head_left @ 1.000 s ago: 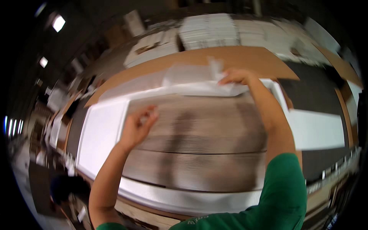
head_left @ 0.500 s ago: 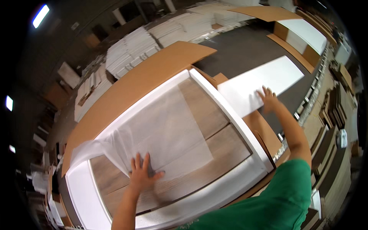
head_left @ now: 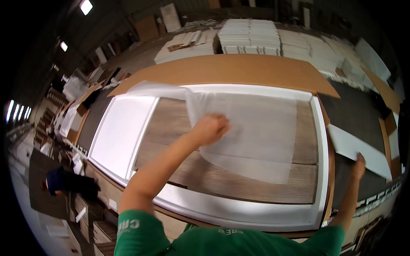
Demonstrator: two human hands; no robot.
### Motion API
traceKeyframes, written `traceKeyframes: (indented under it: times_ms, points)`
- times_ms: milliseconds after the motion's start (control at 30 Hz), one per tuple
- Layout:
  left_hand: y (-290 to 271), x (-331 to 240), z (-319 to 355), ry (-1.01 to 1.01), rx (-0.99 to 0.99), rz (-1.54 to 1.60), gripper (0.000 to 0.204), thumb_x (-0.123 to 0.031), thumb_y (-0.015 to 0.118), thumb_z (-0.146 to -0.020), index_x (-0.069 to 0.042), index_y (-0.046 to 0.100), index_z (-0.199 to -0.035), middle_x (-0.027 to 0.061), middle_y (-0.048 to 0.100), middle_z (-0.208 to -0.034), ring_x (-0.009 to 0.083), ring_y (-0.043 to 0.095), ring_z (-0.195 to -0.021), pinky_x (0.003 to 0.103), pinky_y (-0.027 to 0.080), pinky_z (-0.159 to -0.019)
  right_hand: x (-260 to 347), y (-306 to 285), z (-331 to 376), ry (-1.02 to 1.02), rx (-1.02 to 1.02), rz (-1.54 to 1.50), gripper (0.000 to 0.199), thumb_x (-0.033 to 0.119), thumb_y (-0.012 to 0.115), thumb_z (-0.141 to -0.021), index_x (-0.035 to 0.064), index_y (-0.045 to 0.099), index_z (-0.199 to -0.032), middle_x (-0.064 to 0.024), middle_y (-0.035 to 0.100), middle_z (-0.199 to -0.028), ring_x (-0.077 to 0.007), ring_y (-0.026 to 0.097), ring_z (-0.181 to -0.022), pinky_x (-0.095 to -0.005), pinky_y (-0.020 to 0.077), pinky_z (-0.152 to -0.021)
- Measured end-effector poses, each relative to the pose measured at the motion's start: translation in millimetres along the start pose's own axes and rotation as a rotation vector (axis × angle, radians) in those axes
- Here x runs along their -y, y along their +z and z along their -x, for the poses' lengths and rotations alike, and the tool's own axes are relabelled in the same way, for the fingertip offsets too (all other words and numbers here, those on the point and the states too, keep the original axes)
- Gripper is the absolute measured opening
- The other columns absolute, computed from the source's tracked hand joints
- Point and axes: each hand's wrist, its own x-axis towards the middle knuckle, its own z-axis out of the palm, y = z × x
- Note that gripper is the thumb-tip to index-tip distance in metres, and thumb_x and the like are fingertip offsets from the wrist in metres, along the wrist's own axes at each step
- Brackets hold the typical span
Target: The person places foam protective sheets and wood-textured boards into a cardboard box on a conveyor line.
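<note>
An open cardboard box (head_left: 239,70) holds wood-grain panels (head_left: 171,123) framed by white strips, with a white panel (head_left: 121,132) at the left. A thin translucent foam sheet (head_left: 265,132) lies over much of the wood grain, its left end bunched up. Above this sheet my left hand (head_left: 212,129) is closed, slightly blurred; what its fingers pinch, if anything, is hidden. Beyond the box's right side, my right hand (head_left: 361,165) grips the near edge of a flat white board (head_left: 356,149), fingers partly hidden by it.
A dark conveyor surface (head_left: 355,106) runs under the box. Another box (head_left: 386,98) stands at far right. Stacks of white boards (head_left: 250,36) are behind. At lower left a person in dark clothes (head_left: 70,181) is beside stacked panels.
The view has swung left. My left hand has gone from spread flat to closed, above the sheet. My right hand has moved from the white board's top to its near edge.
</note>
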Motion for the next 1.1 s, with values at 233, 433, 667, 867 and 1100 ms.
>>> traceKeyframes:
  times_ms: [233,433,667,867,1100]
  points:
    - [-6,59,-22,-0.765,0.745,-0.476,0.060,-0.060,0.042,-0.069,-0.009,0.055,-0.099,0.0098,0.052,-0.102,0.0259,0.047,-0.097,0.046,0.037,-0.078,29,-217,-64,-0.030,-0.398,-0.214,0.045,-0.003,0.037,-0.070,0.0057,0.043,-0.114,-0.0155,0.050,-0.105,-0.0260,0.049,-0.094,-0.0296,0.0413,-0.074]
    - [-18,53,64,-0.306,0.894,-0.327,0.056,-0.057,0.051,-0.063,-0.006,0.061,-0.083,0.0123,0.059,-0.072,0.0236,0.057,-0.072,0.032,0.044,-0.066,306,-312,-37,-0.678,-0.429,-0.371,0.055,-0.010,0.042,-0.062,0.0059,0.038,-0.115,-0.0142,0.043,-0.113,-0.0310,0.039,-0.107,-0.0367,0.0354,-0.088]
    - [-44,2,47,0.184,0.807,0.482,0.020,-0.021,0.059,-0.069,-0.005,0.062,-0.079,0.0085,0.060,-0.075,0.0176,0.056,-0.073,0.027,0.044,-0.064,545,-232,18,-0.878,-0.387,-0.310,0.035,0.010,0.045,-0.070,-0.0046,0.046,-0.103,-0.0207,0.049,-0.103,-0.0395,0.047,-0.089,-0.0513,0.0337,-0.077]
    - [-64,33,70,-0.145,0.218,0.745,0.030,-0.009,0.063,-0.061,-0.005,0.058,-0.090,0.0119,0.058,-0.089,0.0188,0.054,-0.085,0.028,0.042,-0.074,611,-197,92,-0.819,0.090,-0.593,0.043,0.020,0.045,-0.073,-0.0014,0.041,-0.111,-0.0198,0.041,-0.114,-0.0415,0.038,-0.098,-0.0519,0.0284,-0.081]
    - [11,134,96,-0.067,0.123,0.021,0.060,-0.024,0.058,-0.057,-0.013,0.042,-0.114,0.0209,0.038,-0.117,0.0364,0.036,-0.106,0.048,0.032,-0.083,550,-183,67,-1.035,0.075,-0.517,0.044,0.021,0.049,-0.073,0.0076,0.040,-0.114,-0.0148,0.037,-0.119,-0.0372,0.033,-0.109,-0.0455,0.0266,-0.090]
